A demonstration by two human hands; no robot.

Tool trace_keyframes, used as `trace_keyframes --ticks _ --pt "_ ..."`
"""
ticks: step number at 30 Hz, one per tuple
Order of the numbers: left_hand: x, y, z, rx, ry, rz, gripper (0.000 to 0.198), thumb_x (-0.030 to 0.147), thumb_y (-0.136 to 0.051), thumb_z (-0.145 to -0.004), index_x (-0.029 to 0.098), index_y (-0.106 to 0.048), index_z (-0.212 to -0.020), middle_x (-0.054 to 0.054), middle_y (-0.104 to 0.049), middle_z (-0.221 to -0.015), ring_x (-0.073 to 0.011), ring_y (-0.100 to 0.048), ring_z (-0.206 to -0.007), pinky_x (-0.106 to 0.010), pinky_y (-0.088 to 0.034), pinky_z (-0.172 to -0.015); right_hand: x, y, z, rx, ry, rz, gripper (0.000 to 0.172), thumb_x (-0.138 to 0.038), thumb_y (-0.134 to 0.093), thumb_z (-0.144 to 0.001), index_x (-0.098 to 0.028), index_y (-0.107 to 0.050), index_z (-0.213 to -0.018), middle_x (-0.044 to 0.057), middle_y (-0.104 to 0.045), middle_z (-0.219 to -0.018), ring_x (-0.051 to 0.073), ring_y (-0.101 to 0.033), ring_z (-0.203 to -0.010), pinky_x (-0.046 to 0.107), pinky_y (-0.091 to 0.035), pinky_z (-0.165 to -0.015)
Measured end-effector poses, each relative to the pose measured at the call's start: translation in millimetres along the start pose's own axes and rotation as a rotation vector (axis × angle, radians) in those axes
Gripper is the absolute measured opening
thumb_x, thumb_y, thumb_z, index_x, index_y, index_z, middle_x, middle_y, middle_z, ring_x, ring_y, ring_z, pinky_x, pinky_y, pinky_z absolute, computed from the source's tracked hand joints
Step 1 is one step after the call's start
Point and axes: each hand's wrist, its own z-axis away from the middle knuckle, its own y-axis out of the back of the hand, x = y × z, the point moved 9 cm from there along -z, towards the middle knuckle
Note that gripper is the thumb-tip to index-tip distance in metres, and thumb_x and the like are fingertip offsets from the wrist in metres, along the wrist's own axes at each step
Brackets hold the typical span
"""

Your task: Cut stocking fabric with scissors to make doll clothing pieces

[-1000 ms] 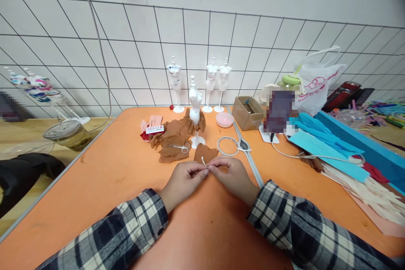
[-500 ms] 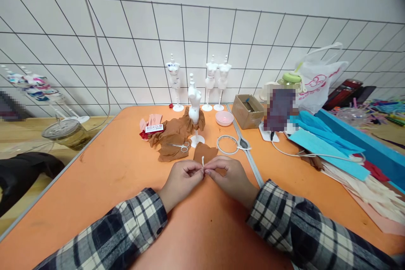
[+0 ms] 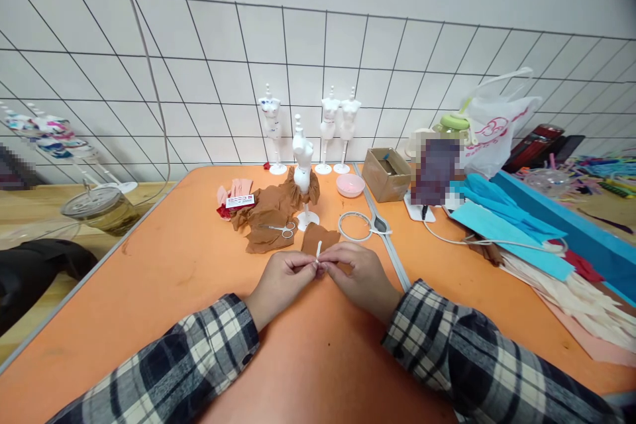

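My left hand [image 3: 281, 280] and my right hand [image 3: 355, 276] meet fingertip to fingertip over the orange table [image 3: 163, 278]. Both pinch a short white strip [image 3: 318, 248] that sticks up between them. Just behind the strip lies a small brown fabric piece [image 3: 318, 238]. A white mini mannequin [image 3: 302, 169] stands beyond it with brown cloth [image 3: 271, 209] gathered at its base, and small scissors [image 3: 284, 230] lie on that cloth.
Three more white mannequins [image 3: 325, 126] stand by the wire grid wall. A pink dish [image 3: 350, 185], a cardboard box [image 3: 386, 174], a white ring [image 3: 354, 226], blue and cream sheets [image 3: 511, 225] lie to the right. A lidded cup [image 3: 102, 209] sits left.
The hands have kept their pinch on the white strip. The whole scene has shifted slightly as the head moved; the strip now stands a little more upright.
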Motion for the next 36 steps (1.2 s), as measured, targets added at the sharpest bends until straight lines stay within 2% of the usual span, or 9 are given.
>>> trace_keyframes --ticks 5,11,15,19,28,36 --pt "1 -1.1 1 0.000 -0.015 -0.062 0.023 0.028 -0.057 -0.079 0.014 -0.074 -0.072 -0.004 -0.070 -0.067 -0.0151 -0.060 -0.064 -0.022 -0.046 -0.061 2 0 2 0.000 0.007 0.065 0.012 -0.018 -0.062 -0.085 -0.023 -0.072 -0.090 0.002 -0.074 -0.091 0.016 -0.066 -0.084 0.029 -0.047 -0.079" --pt "7 -3.4 3 0.002 -0.076 -0.223 0.028 0.027 -0.054 -0.082 0.014 -0.071 -0.064 -0.002 -0.065 -0.059 -0.0124 -0.055 -0.057 -0.020 -0.040 -0.055 -1 0 3 0.016 0.039 0.157 0.010 -0.017 -0.061 -0.085 -0.023 -0.069 -0.085 0.001 -0.074 -0.089 0.016 -0.066 -0.083 0.031 -0.042 -0.078" --pt "11 -3.2 4 0.028 -0.122 -0.263 0.025 0.025 -0.055 -0.081 0.015 -0.072 -0.065 -0.001 -0.065 -0.058 -0.0117 -0.054 -0.055 -0.019 -0.038 -0.052 1 0 2 0.013 -0.025 0.187 0.008 -0.014 -0.063 -0.079 -0.021 -0.065 -0.079 0.000 -0.071 -0.081 0.016 -0.064 -0.078 0.030 -0.041 -0.075" --pt "12 -4.9 5 0.011 -0.113 -0.256 0.024 0.025 -0.055 -0.080 0.016 -0.073 -0.066 0.000 -0.065 -0.058 -0.0118 -0.054 -0.054 -0.019 -0.039 -0.052 5 -3 1 -0.025 -0.069 0.120 0.008 -0.013 -0.062 -0.079 -0.021 -0.063 -0.077 -0.001 -0.068 -0.077 0.014 -0.061 -0.072 0.028 -0.041 -0.070" --pt "4 -2.3 1 -0.008 -0.027 -0.100 0.026 0.029 -0.054 -0.081 0.015 -0.073 -0.069 -0.003 -0.068 -0.064 -0.0146 -0.059 -0.062 -0.021 -0.045 -0.059 0 -2 0 -0.062 0.046 0.101 0.012 -0.017 -0.062 -0.085 -0.023 -0.069 -0.093 0.002 -0.073 -0.094 0.016 -0.065 -0.087 0.030 -0.043 -0.078" --pt "10 -3.0 4 0.014 -0.106 -0.186 0.023 0.026 -0.057 -0.080 0.017 -0.074 -0.066 0.000 -0.067 -0.059 -0.0126 -0.055 -0.056 -0.020 -0.041 -0.053 -10 1 3 -0.004 0.122 0.247 0.005 -0.018 -0.063 -0.082 -0.021 -0.067 -0.080 0.002 -0.073 -0.086 0.017 -0.065 -0.081 0.034 -0.040 -0.079"
